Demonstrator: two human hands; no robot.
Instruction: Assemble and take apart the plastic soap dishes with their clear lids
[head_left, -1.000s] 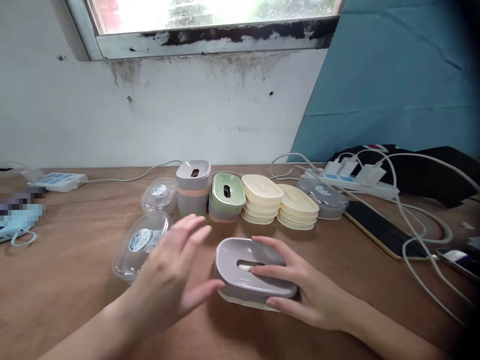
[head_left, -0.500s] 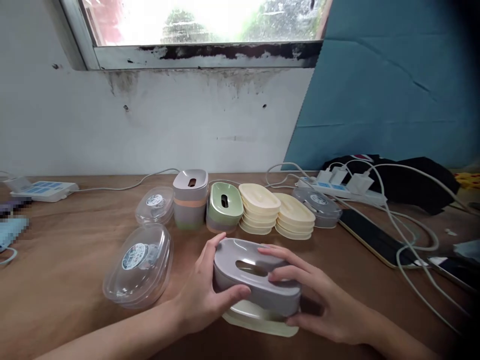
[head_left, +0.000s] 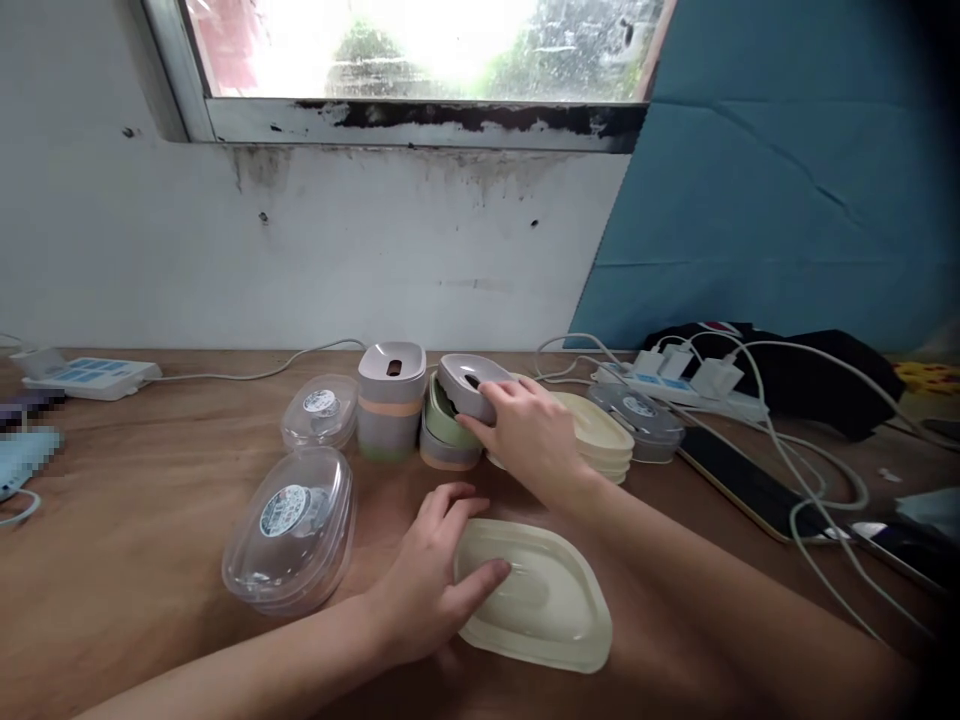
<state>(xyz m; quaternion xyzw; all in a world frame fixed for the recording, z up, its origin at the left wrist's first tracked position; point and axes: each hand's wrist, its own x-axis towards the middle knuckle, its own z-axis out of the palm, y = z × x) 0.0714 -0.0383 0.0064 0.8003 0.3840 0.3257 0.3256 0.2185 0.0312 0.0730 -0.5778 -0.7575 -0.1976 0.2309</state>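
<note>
My right hand point(head_left: 525, 420) grips a grey slotted cover point(head_left: 469, 378), which looks like a tissue box top, by its right side. The cover sits tilted over a green slotted cover point(head_left: 444, 422) on a short stack. In front of me lies a shallow cream oval tray point(head_left: 555, 600). My left hand point(head_left: 420, 570) is at the tray's left end, with the thumb over its inside and the fingers at the far rim. Left of the short stack stands a taller stack of grey, orange and green covers point(head_left: 391, 400). Stacked cream trays point(head_left: 600, 435) are partly behind my right hand.
Two clear lidded containers with round labels, one near point(head_left: 289, 540) and one farther point(head_left: 321, 412), stand on the left. To the right are another clear container point(head_left: 641, 420), a power strip point(head_left: 697, 393) with chargers, a dark phone point(head_left: 739, 485) and loose white cables point(head_left: 817, 570).
My right hand has carried the grey cover from above the near cream tray to the short stack at the back. My left hand has let go of the cover and is at the tray.
</note>
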